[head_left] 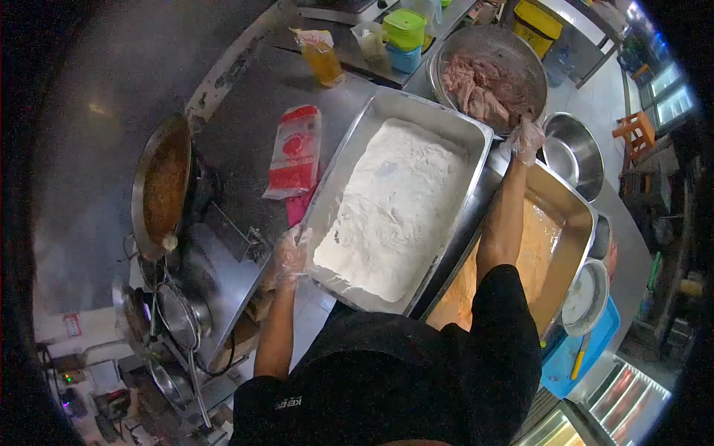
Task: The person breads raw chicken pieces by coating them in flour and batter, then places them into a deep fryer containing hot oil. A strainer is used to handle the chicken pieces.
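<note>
A deep steel tray [355, 126] in front of me holds white flour [398, 201]. My left hand [292, 254], in a clear plastic glove, is closed on the tray's near left edge. My right hand [526, 140], gloved the same way, reaches to the near rim of a round mesh colander [513, 48]. Raw meat strips [483, 89] lie inside the colander. The fingers there look bent together, but what they pinch is hidden. Below my right forearm sits a second steel tray [576, 204] with an orange-brown coating [539, 241].
A wok of brown oil [165, 186] stands at the left. A red-and-white flour bag [295, 152] lies beside the tray, with an oil pouch [320, 58] behind. At the right are a steel bowl [573, 152], a white-filled bowl [586, 297] and a blue tray [559, 372].
</note>
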`<state>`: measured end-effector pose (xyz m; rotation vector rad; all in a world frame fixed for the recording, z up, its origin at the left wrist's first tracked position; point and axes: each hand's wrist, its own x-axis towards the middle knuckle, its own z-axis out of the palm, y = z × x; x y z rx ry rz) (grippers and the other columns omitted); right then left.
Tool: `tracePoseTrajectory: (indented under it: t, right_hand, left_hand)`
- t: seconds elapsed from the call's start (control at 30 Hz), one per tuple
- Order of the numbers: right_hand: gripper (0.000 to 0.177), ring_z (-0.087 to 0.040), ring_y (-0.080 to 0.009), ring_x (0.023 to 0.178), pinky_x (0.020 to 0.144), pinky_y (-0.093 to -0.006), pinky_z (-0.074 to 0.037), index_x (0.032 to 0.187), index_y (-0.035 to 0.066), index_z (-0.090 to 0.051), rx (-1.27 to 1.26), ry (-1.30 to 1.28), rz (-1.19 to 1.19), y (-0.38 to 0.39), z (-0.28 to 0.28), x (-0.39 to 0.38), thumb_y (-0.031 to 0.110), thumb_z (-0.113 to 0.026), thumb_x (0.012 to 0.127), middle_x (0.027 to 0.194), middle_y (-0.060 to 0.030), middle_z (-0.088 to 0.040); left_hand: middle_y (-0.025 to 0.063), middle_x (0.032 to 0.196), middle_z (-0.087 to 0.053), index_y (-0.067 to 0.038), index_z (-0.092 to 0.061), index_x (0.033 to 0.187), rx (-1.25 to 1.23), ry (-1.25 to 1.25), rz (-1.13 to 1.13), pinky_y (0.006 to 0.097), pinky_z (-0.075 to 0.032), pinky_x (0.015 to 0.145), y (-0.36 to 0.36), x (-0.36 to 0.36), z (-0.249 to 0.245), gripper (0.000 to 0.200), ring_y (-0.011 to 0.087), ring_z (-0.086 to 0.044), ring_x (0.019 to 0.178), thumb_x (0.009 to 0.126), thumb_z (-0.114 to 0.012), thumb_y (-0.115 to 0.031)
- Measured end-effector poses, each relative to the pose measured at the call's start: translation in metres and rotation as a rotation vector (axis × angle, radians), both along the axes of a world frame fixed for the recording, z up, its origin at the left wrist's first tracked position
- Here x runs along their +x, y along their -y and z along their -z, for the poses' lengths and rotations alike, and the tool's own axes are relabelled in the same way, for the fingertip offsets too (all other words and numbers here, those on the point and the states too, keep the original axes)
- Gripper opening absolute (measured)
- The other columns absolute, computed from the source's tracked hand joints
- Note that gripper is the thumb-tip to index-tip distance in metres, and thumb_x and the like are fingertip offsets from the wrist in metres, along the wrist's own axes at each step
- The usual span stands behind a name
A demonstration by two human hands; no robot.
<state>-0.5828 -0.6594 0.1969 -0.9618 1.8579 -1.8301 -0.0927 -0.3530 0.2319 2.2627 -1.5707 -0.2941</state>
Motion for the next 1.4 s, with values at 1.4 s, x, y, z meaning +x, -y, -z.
tracePoseTrajectory:
  t: [1.4]
  right_hand:
    - [0.016,-0.06,-0.0218,0.074,0.068,-0.0299,-0.047,0.075,0.006,-0.065,-0.499,-1.224,-0.265,0.092,-0.106,-0.08,0.022,-0.063,0.073,0.076,-0.0076,-0.064]
  left_hand:
    - [0.0182,0.079,-0.061,-0.004,-0.06,0.086,-0.19,-0.16,0.208,0.0418,-0.045,0.069,0.023,0.029,0.038,0.032,0.035,-0.058,0.077,0.077,-0.058,-0.035]
